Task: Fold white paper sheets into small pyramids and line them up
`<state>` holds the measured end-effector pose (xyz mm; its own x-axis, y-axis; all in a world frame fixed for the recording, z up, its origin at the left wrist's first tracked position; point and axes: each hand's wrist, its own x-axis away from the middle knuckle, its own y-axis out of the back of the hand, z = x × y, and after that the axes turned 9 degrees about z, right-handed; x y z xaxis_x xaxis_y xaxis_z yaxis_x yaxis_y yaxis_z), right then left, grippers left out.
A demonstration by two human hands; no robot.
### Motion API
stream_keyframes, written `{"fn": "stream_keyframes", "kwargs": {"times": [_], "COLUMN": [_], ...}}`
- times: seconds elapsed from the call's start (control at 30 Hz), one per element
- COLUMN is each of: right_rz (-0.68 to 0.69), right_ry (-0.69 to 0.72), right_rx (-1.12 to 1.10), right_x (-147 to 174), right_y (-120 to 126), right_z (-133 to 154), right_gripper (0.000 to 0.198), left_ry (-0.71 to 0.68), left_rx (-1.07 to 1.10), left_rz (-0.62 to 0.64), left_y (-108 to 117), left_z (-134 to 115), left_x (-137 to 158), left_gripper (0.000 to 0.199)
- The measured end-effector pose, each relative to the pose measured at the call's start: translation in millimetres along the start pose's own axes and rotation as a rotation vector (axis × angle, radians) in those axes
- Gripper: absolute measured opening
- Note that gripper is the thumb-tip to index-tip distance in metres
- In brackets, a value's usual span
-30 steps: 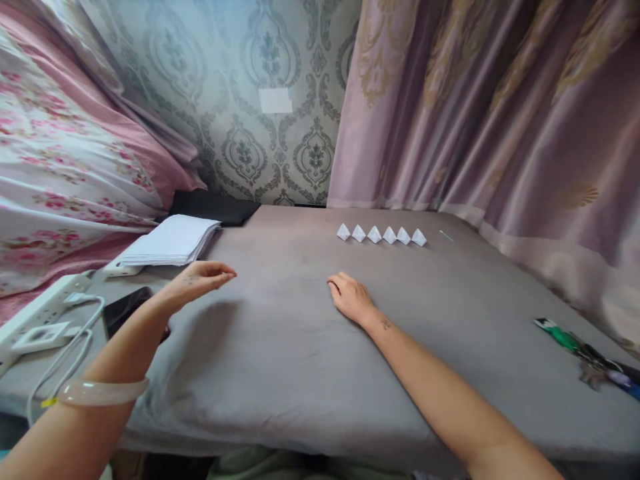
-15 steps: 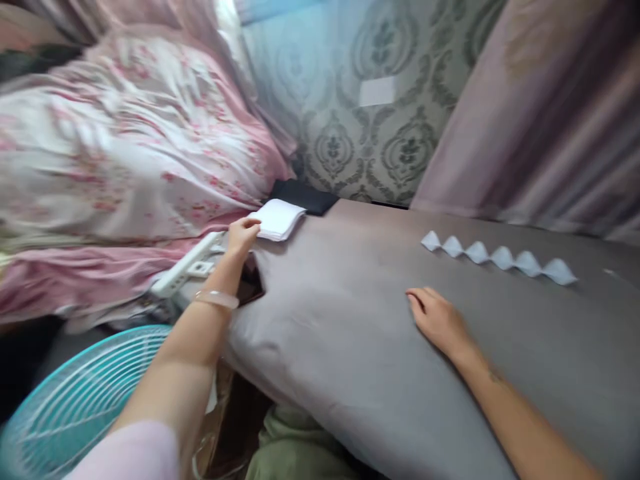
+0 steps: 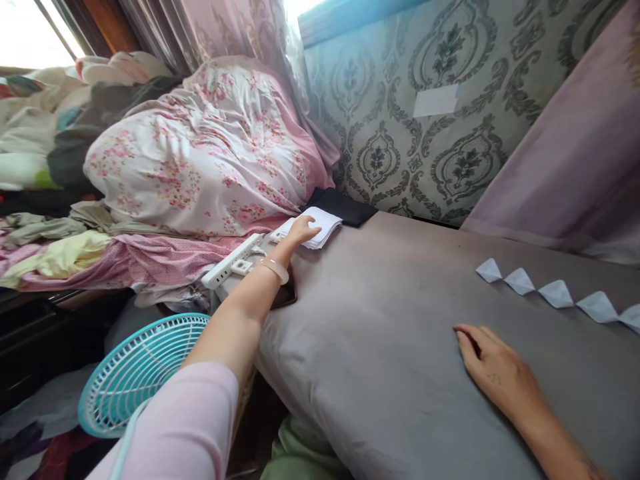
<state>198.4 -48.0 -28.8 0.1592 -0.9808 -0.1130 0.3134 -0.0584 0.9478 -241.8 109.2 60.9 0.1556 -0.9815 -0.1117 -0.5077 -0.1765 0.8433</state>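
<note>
My left hand (image 3: 303, 231) reaches out to a stack of white paper sheets (image 3: 324, 233) at the far left of the grey-covered surface. Its thumb and fingers are a little apart over the top sheet, and no sheet is lifted. My right hand (image 3: 493, 363) rests on the grey cover (image 3: 380, 333), loosely curled with thumb and forefinger close together; nothing shows in it. Beyond it lies a row of several white folded paper diamonds (image 3: 555, 293), joined tip to tip, cut off by the right edge of view.
Behind the stack lies a flat black item (image 3: 353, 208). White power strips (image 3: 233, 260) and a dark phone-like device (image 3: 286, 293) are near my left forearm. A turquoise fan (image 3: 145, 373) stands at lower left, and floral bedding (image 3: 200, 160) is heaped beyond.
The view has swung left, so everything sits further right. My left hand has moved from the near edge of the stack onto its top. My right hand stays on the cover.
</note>
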Motion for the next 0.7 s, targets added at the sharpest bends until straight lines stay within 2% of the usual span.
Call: {"fn": "stream_keyframes", "kwargs": {"times": [0.17,0.33,0.7], "right_rz": [0.009,-0.008,0.019], "right_ry": [-0.008,0.016,-0.027], "right_rx": [-0.028,-0.024,-0.027], "right_x": [-0.5,0.3,2.1], "right_y": [-0.8,1.1,7.4], "right_z": [-1.5,-0.2,6.3], "right_gripper": [0.035,0.034,0.032], "left_ry": [0.073,0.128,0.114], "left_rx": [-0.064,-0.088,-0.045], "left_rz": [0.114,0.198,0.167], "left_y": [-6.6,-8.6,-7.5], "left_z": [-3.4,5.6,9.3], "left_x": [-19.9,-25.5,-19.9], "left_gripper": [0.072,0.072,0.078]}}
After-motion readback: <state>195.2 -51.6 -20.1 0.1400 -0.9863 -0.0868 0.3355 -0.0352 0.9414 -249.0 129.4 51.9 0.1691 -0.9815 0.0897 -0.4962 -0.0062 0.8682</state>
